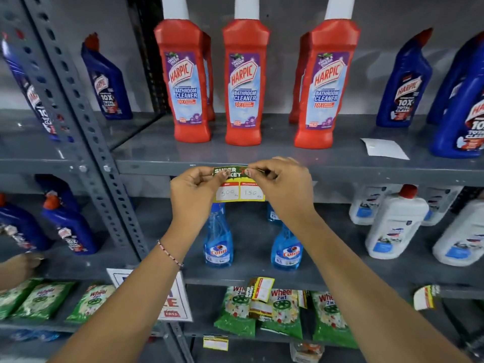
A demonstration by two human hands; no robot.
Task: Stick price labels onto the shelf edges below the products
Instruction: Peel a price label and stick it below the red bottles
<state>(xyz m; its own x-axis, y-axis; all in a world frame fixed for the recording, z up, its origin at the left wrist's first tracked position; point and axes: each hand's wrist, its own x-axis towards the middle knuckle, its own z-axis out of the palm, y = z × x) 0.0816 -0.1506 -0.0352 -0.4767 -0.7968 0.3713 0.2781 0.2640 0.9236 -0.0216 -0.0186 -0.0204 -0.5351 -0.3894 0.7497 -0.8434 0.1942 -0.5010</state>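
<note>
A yellow price label [239, 192] with a green "Super Market" header and two handwritten prices lies against the grey shelf edge [146, 168], below the middle red Harpic bathroom cleaner bottle [243, 85]. My left hand [195, 189] pinches the label's upper left corner. My right hand [281, 183] pinches its upper right corner. The label's lower half hangs below the edge, in front of two blue Colin spray bottles [218, 239].
Blue Harpic bottles [404, 82] stand left and right of the red ones. A white paper [383, 150] lies on the top shelf. White bottles [392, 224] fill the middle shelf right. More labels [259, 289] hang over green Wheel packs below. Another person's hand [23, 265] shows at far left.
</note>
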